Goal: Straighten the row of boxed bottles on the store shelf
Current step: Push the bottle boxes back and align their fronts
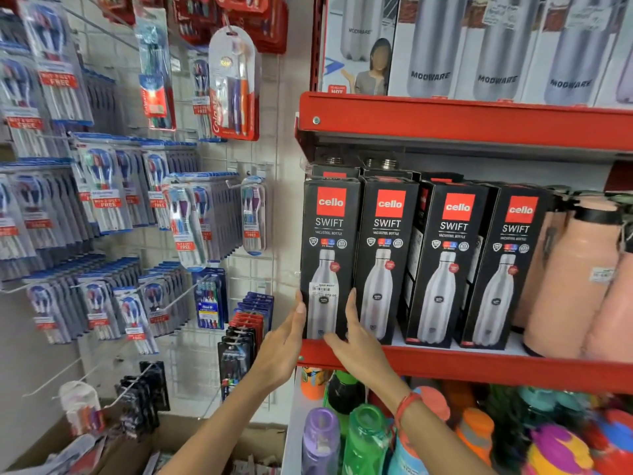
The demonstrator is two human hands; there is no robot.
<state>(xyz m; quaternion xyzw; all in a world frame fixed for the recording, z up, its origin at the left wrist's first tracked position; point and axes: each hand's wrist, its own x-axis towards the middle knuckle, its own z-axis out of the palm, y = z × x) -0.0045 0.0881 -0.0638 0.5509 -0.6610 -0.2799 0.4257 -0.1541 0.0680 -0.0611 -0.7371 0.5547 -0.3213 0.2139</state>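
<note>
Head view, nearest first: my left hand (pixel 281 351) lies flat and open against the outer side of the leftmost boxed bottle (pixel 329 258), while my right hand (pixel 356 341) is open too, its fingers (pixel 352 308) pressed on the front where that box meets the second box (pixel 386 260). Neither hand grips anything; they bracket the box on the red shelf (pixel 479 366). Beyond my right hand, the third box (pixel 445 265) and fourth box (pixel 503 269) stand angled with gaps between. Risk, as I judge it: pushing low on a tall box could tip it forward off the lip, or shove its neighbour further askew.
</note>
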